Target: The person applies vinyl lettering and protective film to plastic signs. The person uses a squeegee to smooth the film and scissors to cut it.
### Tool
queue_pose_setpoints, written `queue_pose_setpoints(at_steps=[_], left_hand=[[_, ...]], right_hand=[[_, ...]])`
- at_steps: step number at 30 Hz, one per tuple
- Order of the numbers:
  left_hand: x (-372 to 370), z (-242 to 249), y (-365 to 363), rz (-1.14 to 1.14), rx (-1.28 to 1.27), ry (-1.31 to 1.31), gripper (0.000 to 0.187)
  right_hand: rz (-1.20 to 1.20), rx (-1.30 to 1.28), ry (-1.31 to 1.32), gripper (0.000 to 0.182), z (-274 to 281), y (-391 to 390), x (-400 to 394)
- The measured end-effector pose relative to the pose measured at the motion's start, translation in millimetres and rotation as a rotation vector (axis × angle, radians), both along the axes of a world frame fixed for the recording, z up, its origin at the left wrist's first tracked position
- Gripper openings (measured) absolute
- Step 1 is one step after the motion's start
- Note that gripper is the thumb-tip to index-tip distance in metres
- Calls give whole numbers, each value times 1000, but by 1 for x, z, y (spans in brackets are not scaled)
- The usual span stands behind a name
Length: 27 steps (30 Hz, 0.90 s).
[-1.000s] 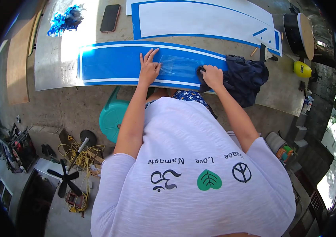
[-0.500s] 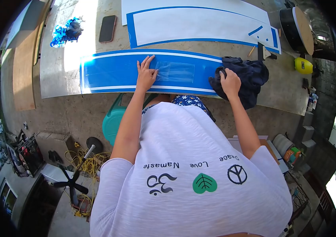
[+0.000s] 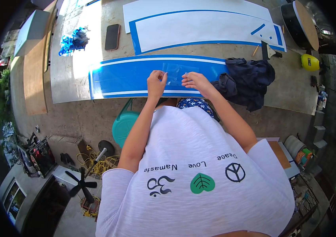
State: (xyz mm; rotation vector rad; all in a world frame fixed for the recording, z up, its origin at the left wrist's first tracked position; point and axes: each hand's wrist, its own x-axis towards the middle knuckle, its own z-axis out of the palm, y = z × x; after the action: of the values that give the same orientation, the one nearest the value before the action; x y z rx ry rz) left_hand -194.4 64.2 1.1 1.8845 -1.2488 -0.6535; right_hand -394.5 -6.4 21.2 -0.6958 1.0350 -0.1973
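A long blue panel (image 3: 116, 77) with white border lines lies along the near edge of the table. Over its middle is a wrinkled piece of clear plastic film (image 3: 172, 71). My left hand (image 3: 157, 83) is closed in a pinch at the film's left side. Opposite it, my right hand (image 3: 197, 82) has thumb and forefinger together at the film, the other fingers loosely extended. To the right of that hand, a crumpled dark cloth (image 3: 251, 79) covers the panel's right end.
Behind the panel lie a white sheet with blue edging (image 3: 199, 29), a phone (image 3: 112, 37) and a heap of shiny blue scraps (image 3: 74, 40). A black-handled scraper (image 3: 268, 51), a pencil (image 3: 255, 50) and a yellow object (image 3: 309, 62) are at right. A green stool (image 3: 125, 126) stands below.
My right hand has let go of the dark cloth and moved left to the clear film. My left hand has gone from resting on the panel to pinching the film.
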Motion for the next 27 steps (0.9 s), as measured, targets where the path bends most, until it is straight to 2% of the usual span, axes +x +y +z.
queue_pose_setpoints(at_steps=[3,4,7,8,10,11,12,14,16,18,20,23,27], left_hand=[[-7,-6,0,37,139,330,20],[-9,-12,3,34,136,322,20],[-18,-18,4,7,209,765,31],[-20,-17,4,-1,203,759,31],[-27,-15,4,-66,184,925,31],[-33,13,0,-35,211,914,29],[-34,19,0,-9,241,901,34],[-35,4,0,-5,203,948,37],[-35,-16,1,-48,236,888,33],[-49,-5,-3,-42,143,704,31],[-55,24,-7,-99,162,527,24],[-54,15,-8,-113,119,443,18],[-54,17,-7,-108,179,405,24]], right_hand=[[-29,-331,191,45,0,22,45],[-34,-334,183,45,1,26,50],[-213,-137,91,46,-4,31,55],[-220,-145,86,46,-2,34,55],[-387,-101,6,41,1,37,54],[-368,-103,12,45,-5,37,51],[-369,-121,-1,45,-4,35,48],[-309,-132,23,49,2,29,42],[-282,-119,37,47,0,25,36],[-233,-120,29,41,-7,22,30],[-191,-139,66,38,4,16,28],[-153,-140,-60,38,6,9,24],[-99,-128,3,46,12,2,21]])
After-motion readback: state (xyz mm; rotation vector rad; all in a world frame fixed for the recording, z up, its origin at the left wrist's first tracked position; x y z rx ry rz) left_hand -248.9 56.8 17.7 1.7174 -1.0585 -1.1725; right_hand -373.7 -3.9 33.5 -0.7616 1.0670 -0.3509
